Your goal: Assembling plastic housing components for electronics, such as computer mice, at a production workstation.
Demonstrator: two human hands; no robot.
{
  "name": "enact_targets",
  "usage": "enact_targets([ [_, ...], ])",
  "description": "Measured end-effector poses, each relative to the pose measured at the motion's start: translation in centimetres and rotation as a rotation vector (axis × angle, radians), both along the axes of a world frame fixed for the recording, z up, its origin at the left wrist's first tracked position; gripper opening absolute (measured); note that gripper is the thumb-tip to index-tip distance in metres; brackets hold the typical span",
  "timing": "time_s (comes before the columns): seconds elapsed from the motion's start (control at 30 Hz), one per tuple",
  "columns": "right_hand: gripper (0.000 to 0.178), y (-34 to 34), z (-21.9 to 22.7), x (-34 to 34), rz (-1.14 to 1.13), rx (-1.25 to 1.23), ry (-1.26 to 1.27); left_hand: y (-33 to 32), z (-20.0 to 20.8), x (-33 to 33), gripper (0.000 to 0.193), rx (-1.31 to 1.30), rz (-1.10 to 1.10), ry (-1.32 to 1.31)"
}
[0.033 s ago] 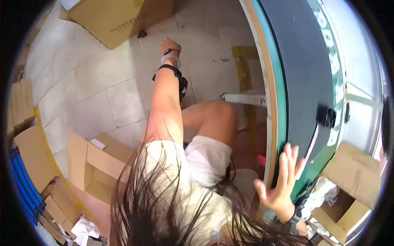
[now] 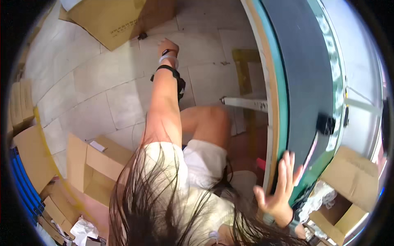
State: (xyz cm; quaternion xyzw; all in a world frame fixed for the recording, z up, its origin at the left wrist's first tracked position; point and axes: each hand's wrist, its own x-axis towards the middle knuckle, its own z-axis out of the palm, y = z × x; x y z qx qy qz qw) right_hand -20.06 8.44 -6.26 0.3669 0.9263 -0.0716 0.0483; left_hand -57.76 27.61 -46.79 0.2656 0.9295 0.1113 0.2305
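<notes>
My left arm stretches forward over the tiled floor, and my left hand (image 2: 168, 47) is far out near the large cardboard box. Its fingers are foreshortened and hidden, so whether they are closed does not show. A wristband and a black strap with a dark device (image 2: 180, 87) sit on that arm. On the right, my right hand (image 2: 280, 186) is open, its fingers spread and thumb apart, beside the edge of the long dark-topped table (image 2: 310, 61). Close to its fingertips lies a thin pinkish strip (image 2: 308, 156), leading up to a small black block (image 2: 326, 124).
A large cardboard box (image 2: 123, 22) stands far ahead. An open carton (image 2: 96, 162) is at my left, near blue slats (image 2: 25, 180) and more cardboard. At right, another open carton (image 2: 349, 176) stands by clear plastic wrap (image 2: 318, 201). A white tube-like bar (image 2: 244, 103) juts from the table.
The view has shifted very slightly; my right hand sits a little lower. Nothing is taken hold of or let go.
</notes>
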Motion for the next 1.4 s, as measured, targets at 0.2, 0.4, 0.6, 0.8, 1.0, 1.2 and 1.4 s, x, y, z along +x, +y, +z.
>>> enact_targets([
  [0.2,0.073,3.0,-0.5,-1.5,-0.159,0.414,-0.067,2.0,-12.5,-12.0,0.037,-0.099,-0.029,0.147],
  [0.4,0.076,6.9,-2.8,-9.6,-0.378,0.311,-0.212,5.9,-26.5,-17.2,0.042,0.029,-0.062,-0.011],
  [0.6,0.078,9.7,-2.0,-9.4,-0.441,0.248,-0.184,3.7,-36.7,-28.4,0.065,-0.044,-0.148,0.421],
  [0.8,0.080,6.9,-1.4,-10.7,-0.529,0.272,-0.251,6.6,-34.2,-18.1,0.049,-0.105,-0.177,0.137],
  [1.0,0.082,4.4,-0.7,-8.8,-0.520,0.238,-0.200,7.1,-25.3,-1.5,0.049,0.171,-0.176,-0.340],
  [1.2,0.086,6.2,0.6,-7.5,-0.240,0.000,-0.051,-0.3,-7.8,6.0,0.044,0.413,-0.228,-0.355],
  [1.4,0.050,-1.1,5.6,-0.6,-0.195,-0.255,0.242,-26.8,-10.1,4.3,0.026,0.071,-0.864,-0.162],
])
